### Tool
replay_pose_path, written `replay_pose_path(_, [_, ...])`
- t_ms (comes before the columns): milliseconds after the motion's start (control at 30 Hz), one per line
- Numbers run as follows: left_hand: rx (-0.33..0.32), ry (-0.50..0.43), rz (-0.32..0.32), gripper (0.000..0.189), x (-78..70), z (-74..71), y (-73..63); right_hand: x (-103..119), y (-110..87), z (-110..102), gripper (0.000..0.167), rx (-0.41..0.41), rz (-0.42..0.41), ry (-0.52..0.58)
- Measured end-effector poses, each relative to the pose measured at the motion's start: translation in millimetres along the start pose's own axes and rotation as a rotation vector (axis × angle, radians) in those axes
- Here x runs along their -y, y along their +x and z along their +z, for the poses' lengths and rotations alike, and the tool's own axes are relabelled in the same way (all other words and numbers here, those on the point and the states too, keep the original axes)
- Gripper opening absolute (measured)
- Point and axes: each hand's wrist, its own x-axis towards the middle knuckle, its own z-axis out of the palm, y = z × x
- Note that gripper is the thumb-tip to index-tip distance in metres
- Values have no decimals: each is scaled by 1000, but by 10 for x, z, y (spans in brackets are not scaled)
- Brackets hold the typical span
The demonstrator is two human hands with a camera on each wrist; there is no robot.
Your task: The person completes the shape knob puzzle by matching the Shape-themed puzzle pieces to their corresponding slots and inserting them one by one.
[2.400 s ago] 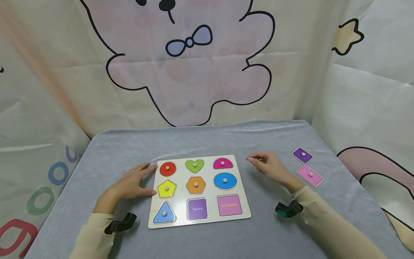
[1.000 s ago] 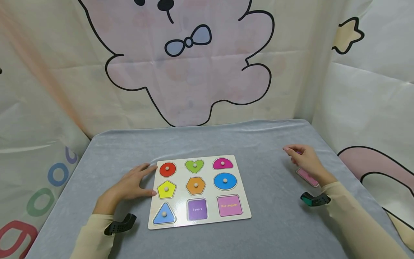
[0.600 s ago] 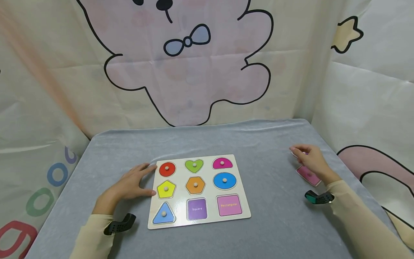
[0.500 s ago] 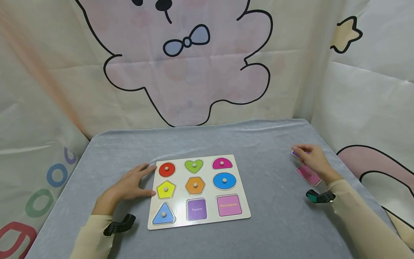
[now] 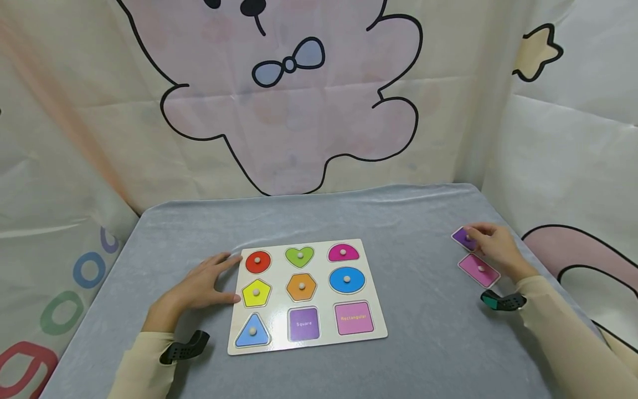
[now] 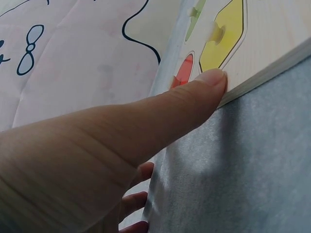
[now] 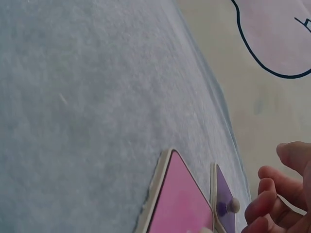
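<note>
A white wooden shape puzzle board (image 5: 279,305) lies on the table, with several knobbed pieces in their recesses. Its square recess (image 5: 304,323) and rectangular recess (image 5: 354,318) hold no pieces. My left hand (image 5: 199,282) touches the board's left edge, its thumb pressed at the corner of the yellow pentagon (image 6: 228,34) in the left wrist view. At the right lie a purple square piece (image 5: 461,238) and a pink rectangle piece (image 5: 476,269), each with a round knob. Above them is my right hand (image 5: 495,249); its fingers, loosely bent, stay apart from the purple piece's knob (image 7: 233,205).
Grey cloth covers the table (image 5: 418,354). A printed curtain (image 5: 299,122) stands behind its far edge, and more printed fabric hangs at both sides. Each wrist wears a black band (image 5: 185,347).
My right hand has moved from beside the board rightward to the two loose pieces, then slightly further right, uncovering more of both. My left hand and the board have stayed in place.
</note>
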Motion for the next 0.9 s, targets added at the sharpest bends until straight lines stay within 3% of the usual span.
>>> replay_pose_path(300, [-1, -2, -5, 98, -1, -2, -9, -46, 5, -45, 56, 0, 78, -57])
replay_pose_path(900, [-2, -2, -3, 97, 7, 13, -3, -177, 83, -39, 58, -20, 139, -81])
